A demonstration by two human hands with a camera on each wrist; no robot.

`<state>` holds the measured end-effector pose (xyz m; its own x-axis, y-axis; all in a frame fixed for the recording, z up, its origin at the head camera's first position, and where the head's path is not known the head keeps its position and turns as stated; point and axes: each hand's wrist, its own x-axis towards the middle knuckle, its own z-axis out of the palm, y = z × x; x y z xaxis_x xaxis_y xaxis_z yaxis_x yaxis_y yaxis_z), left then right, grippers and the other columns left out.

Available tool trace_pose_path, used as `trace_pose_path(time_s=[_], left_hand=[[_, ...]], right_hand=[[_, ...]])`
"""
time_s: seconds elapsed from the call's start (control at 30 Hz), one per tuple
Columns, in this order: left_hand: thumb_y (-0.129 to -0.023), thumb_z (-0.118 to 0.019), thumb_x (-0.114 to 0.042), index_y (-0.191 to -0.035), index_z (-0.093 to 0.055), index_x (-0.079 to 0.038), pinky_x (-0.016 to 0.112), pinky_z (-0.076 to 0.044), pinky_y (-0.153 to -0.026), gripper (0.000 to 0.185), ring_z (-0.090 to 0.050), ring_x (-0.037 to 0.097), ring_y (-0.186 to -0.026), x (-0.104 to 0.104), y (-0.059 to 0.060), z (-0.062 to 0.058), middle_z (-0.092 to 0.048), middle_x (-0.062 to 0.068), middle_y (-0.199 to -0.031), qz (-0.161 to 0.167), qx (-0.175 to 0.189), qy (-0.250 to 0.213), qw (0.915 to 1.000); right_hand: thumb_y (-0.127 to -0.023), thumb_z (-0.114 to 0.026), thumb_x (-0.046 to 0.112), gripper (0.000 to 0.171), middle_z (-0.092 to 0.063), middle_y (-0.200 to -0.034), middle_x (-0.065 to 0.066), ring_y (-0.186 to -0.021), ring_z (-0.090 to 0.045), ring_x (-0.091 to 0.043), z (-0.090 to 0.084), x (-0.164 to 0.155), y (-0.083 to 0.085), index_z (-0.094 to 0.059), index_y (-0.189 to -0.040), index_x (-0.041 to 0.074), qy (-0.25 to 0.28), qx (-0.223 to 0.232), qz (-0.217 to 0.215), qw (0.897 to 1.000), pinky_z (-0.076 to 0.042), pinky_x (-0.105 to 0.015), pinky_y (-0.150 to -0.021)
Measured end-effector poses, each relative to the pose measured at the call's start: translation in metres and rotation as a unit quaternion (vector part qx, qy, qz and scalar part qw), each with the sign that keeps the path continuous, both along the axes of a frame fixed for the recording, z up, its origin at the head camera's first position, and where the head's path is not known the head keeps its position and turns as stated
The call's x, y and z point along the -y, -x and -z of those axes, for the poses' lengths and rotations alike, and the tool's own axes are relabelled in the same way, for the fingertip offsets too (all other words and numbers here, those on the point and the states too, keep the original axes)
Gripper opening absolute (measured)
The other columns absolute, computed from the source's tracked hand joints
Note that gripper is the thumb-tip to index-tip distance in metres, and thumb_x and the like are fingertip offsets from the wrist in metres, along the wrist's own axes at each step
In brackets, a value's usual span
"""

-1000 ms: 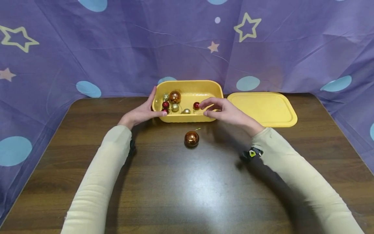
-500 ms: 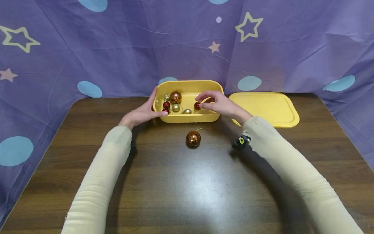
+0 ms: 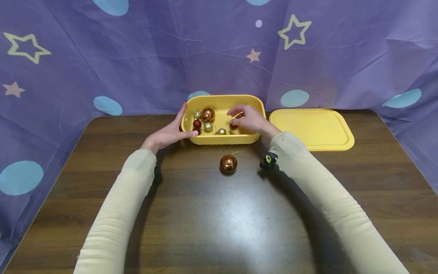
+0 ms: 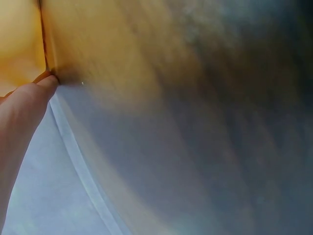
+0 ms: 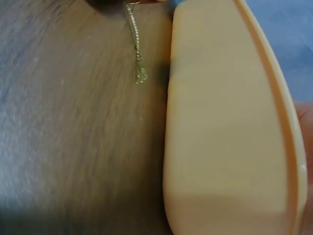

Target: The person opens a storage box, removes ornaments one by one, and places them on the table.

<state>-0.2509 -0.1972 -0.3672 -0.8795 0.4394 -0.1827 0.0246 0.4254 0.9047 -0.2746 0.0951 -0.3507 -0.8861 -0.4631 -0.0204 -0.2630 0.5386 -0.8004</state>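
A yellow tub (image 3: 224,99) stands at the back of the table, with several small baubles inside and a large copper bauble (image 3: 207,114). My left hand (image 3: 172,131) grips the tub's left end, thumb on the front wall; the left wrist view shows a fingertip (image 4: 41,88) against the yellow tub (image 4: 19,39). My right hand (image 3: 237,118) reaches into the tub, its fingers curled round a small red bauble (image 3: 234,126) that is partly hidden. A second copper bauble (image 3: 228,163) with a gold loop lies on the table in front of the tub.
The tub's yellow lid (image 3: 313,127) lies flat to its right. Purple star-print cloth (image 3: 137,57) hangs behind and drapes down both sides. The right wrist view shows the tub's outer wall (image 5: 220,122), a gold string (image 5: 137,49) and the dark wood table (image 5: 73,122).
My right hand has moved left and down into the tub, closing over the small red bauble. The left hand has stayed on the tub's end, and the copper bauble has not moved.
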Motion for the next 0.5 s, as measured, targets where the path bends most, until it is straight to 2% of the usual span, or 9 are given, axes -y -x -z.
trace_pose_path(time_s=[0.07, 0.3, 0.5], left_hand=[[-0.09, -0.07, -0.027, -0.151, 0.017, -0.036, 0.041, -0.01, -0.115, 0.107, -0.001, 0.02, -0.144, 0.0, 0.0, -0.002, 0.018, -0.002, -0.158, 0.0, 0.001, 0.002, 1.0], [-0.088, -0.072, -0.026, -0.152, 0.017, -0.03, 0.042, -0.008, -0.115, 0.11, 0.0, 0.02, -0.144, -0.002, -0.001, -0.011, 0.016, 0.001, -0.159, 0.005, -0.005, 0.025, 0.9997], [-0.081, -0.078, -0.021, -0.155, 0.012, -0.017, 0.043, -0.008, -0.115, 0.116, -0.01, 0.028, -0.144, -0.006, 0.004, -0.015, 0.003, 0.015, -0.16, 0.001, -0.042, 0.051, 0.9978]], right_hand=[[-0.089, -0.063, 0.002, 0.033, -0.06, -0.12, -0.023, -0.105, -0.06, -0.034, 0.002, 0.001, 0.002, -0.061, -0.121, -0.006, -0.013, -0.011, 0.004, 1.0, -0.046, -0.037, -0.093], [-0.086, -0.065, 0.003, 0.029, -0.065, -0.115, -0.021, -0.109, -0.059, -0.033, 0.004, 0.001, 0.005, -0.068, -0.114, -0.004, -0.11, -0.063, -0.006, 0.992, -0.044, -0.039, -0.096], [-0.086, -0.063, 0.002, 0.023, -0.069, -0.108, -0.016, -0.103, -0.061, -0.029, 0.006, 0.0, 0.005, -0.07, -0.107, -0.002, -0.106, -0.059, -0.001, 0.993, -0.045, -0.037, -0.093]])
